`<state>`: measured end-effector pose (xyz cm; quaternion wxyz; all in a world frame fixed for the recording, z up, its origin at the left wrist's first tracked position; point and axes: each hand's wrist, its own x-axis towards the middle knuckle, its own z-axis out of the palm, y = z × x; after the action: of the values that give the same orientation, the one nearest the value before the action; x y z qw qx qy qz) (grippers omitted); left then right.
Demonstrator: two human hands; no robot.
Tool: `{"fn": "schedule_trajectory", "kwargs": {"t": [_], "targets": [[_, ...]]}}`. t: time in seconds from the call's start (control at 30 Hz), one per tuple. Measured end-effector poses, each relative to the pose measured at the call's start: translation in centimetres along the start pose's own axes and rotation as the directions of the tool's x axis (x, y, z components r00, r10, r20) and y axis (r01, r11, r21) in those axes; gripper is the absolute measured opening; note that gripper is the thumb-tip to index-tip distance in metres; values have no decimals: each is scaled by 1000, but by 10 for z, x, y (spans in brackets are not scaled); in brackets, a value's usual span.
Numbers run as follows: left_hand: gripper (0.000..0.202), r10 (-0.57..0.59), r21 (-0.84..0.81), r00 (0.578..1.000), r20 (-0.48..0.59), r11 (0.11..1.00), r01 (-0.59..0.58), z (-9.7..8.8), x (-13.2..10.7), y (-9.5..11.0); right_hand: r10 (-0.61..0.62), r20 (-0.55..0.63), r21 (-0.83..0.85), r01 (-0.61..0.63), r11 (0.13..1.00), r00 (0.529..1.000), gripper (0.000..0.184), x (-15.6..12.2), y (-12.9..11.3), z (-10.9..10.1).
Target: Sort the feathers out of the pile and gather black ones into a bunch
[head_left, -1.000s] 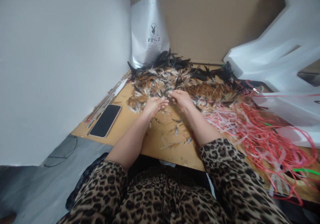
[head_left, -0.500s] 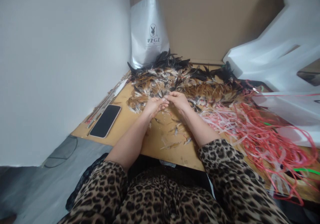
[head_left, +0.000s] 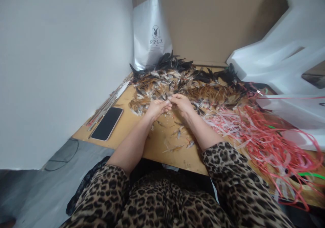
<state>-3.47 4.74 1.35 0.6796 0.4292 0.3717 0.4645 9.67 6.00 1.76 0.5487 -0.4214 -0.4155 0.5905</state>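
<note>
Brown feathers [head_left: 215, 94] lie beyond both hands [head_left: 156, 109] [head_left: 182, 104], pinched closed together, seemingly on a dark feather [head_left: 166, 95].

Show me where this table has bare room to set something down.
Bare table lies between the phone and left forearm, and along the near edge between that and the right forearm, closer than loose feathers. Crowded: the far side, with a feather pile; the right, with red and white strips.
</note>
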Motion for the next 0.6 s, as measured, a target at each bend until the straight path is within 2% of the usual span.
{"fn": "schedule_trajectory", "kwargs": {"t": [0.17, 0.23, 0.33, 0.5, 0.6], "targets": [[25, 33, 71, 999, 32, 997, -35, -4, 1, -3, 4, 96, -165, 12, 986, 995, 33, -4, -12, -4], [28, 40, 123, 998, 55, 991, -47, -4, 1, -4, 1, 143, -287, 41, 957, 990, 33, -6, -17, -7], [30, 19, 190, 996, 82, 981, -34, -3, 1, -4, -38, 154, -423, 101, 901, 987, 36, -6, -20, -12], [26, 0, 191, 991, 130, 981, -25, -3, -2, -2, -68, 162, -414, 130, 901, 984, 37, -5, -20, -13], [23, -6, 231, 990, 144, 973, -28, -4, -2, -2, -58, 198, -467, 146, 872, 979, 39, -6, -24, -13]]}}
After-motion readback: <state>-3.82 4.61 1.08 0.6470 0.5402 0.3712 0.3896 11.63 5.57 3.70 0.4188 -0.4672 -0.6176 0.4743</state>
